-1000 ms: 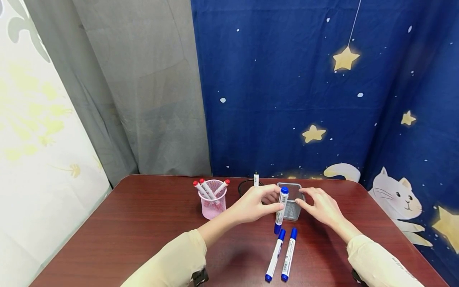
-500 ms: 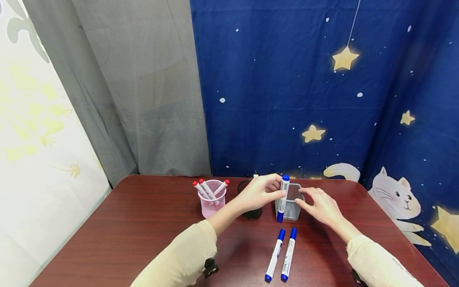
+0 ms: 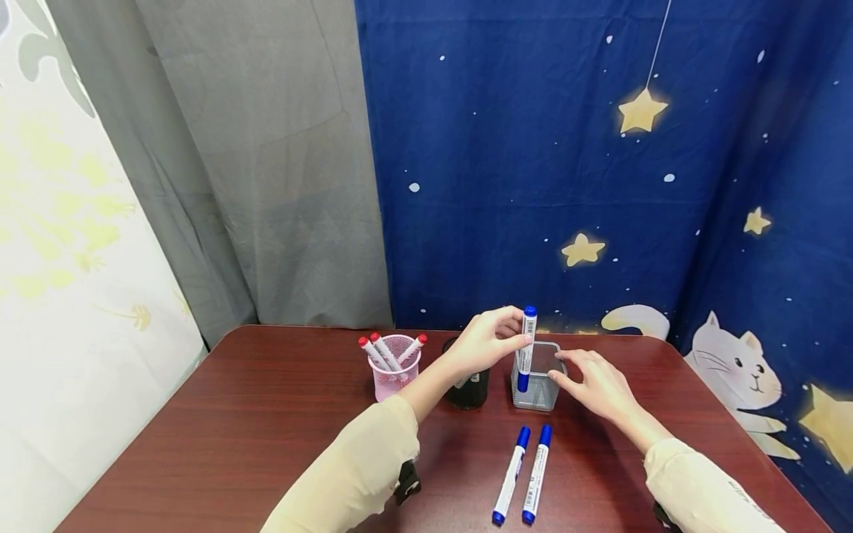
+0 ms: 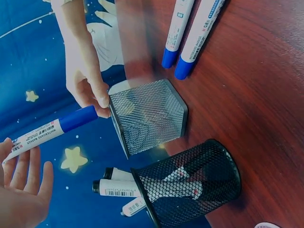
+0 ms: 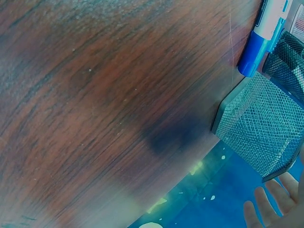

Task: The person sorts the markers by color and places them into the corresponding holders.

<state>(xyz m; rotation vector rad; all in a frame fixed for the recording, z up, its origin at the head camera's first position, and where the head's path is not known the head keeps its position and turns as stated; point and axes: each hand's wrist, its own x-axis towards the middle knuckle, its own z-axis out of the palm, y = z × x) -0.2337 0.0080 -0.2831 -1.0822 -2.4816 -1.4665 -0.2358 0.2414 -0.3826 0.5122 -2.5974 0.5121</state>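
My left hand point(image 3: 489, 340) pinches a blue-capped whiteboard marker point(image 3: 527, 344) between thumb and fingers. It holds the marker nearly upright, blue end down, over the square grey mesh pen holder point(image 3: 535, 396). In the left wrist view that marker point(image 4: 40, 135) is apart from the holder's rim. My right hand point(image 3: 596, 385) grips the holder's right side at the rim, thumb nearer and fingers farther back. The right wrist view shows its fingers point(image 5: 273, 199) past the rim. Two more blue-capped markers, a left one point(image 3: 511, 477) and a right one point(image 3: 537, 474), lie on the table nearer me.
A round black mesh pen holder point(image 3: 469, 392) stands left of the grey one, holding black-capped markers point(image 4: 118, 187). Farther left is a pink mesh pen holder point(image 3: 389, 385) with red-capped markers point(image 3: 383, 349). The wooden table point(image 3: 280, 437) ends at curtains behind.
My left hand has raised the marker and carried it away from me, from in front of the grey pen holder to above it. My right hand stays in place.
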